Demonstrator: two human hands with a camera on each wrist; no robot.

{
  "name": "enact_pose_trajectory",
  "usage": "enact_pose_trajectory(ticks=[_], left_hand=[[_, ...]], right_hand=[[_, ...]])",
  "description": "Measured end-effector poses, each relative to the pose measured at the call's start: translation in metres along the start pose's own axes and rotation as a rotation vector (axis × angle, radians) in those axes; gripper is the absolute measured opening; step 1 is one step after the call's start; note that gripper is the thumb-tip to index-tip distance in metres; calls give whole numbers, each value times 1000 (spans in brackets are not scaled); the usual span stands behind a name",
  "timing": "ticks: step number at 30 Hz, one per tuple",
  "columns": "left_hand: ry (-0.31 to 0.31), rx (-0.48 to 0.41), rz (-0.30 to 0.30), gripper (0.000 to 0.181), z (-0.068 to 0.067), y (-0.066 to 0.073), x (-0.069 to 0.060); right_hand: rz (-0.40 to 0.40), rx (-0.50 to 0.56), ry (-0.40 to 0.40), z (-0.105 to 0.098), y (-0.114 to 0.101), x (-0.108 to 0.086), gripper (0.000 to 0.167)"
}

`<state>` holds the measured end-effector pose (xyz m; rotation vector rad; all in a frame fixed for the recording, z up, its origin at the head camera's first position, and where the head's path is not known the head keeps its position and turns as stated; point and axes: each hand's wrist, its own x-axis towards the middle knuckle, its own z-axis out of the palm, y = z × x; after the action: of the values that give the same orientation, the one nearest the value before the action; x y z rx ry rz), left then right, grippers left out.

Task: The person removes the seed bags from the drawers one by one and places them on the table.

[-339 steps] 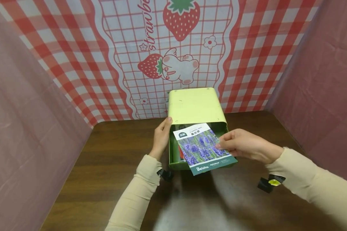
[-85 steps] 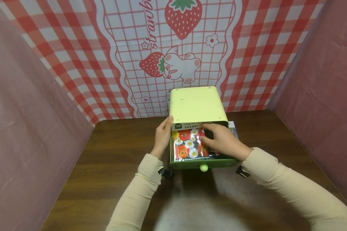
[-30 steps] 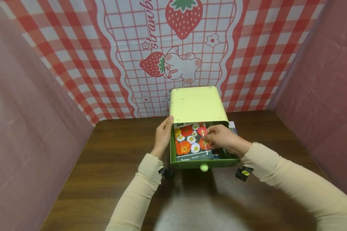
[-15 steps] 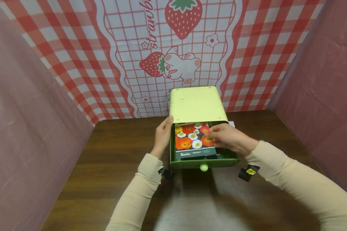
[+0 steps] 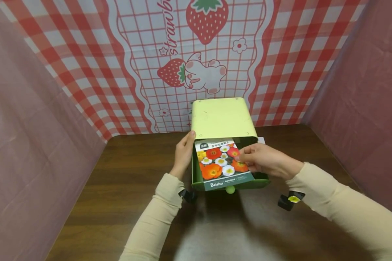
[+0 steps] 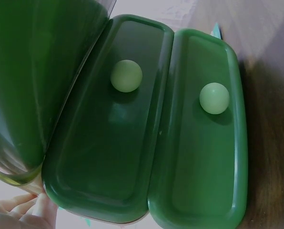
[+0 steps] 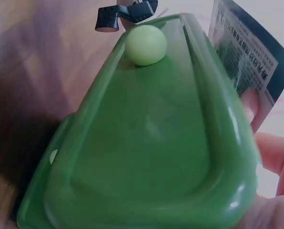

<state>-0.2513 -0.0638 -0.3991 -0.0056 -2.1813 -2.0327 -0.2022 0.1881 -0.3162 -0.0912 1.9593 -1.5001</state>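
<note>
The poppy packet (image 5: 223, 165) lies to the left of the right hand (image 5: 268, 159), which pinches it by its right edge, thumb and fingers closed to the packet's thickness. Its long axis runs from the mouth of the yellow box (image 5: 222, 116) back toward the person, slightly skewed, printed heading to the box. The packet is over the pulled-out green drawer (image 5: 260, 185), and in the head view its lower edge overlaps the front rim beside the knob (image 5: 230, 190). The right wrist view shows it tilted, clear of that rim. The left hand (image 5: 183, 154) is the farther one, apart from the packet, its fingers laid against the box's left side near the front corner. Just right of the box, a white edge (image 5: 261, 140) shows above the counter (image 5: 127, 192).
</note>
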Motion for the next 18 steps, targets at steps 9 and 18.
enact_pose_trajectory(ticks=[9, 18], left_hand=[[22, 5, 28, 53, 0, 0, 0], [28, -10, 37, 52, 1, 1, 0]], right_hand=[[11, -17, -47, 2, 1, -18, 43], [-35, -45, -41, -3, -7, -31, 39]])
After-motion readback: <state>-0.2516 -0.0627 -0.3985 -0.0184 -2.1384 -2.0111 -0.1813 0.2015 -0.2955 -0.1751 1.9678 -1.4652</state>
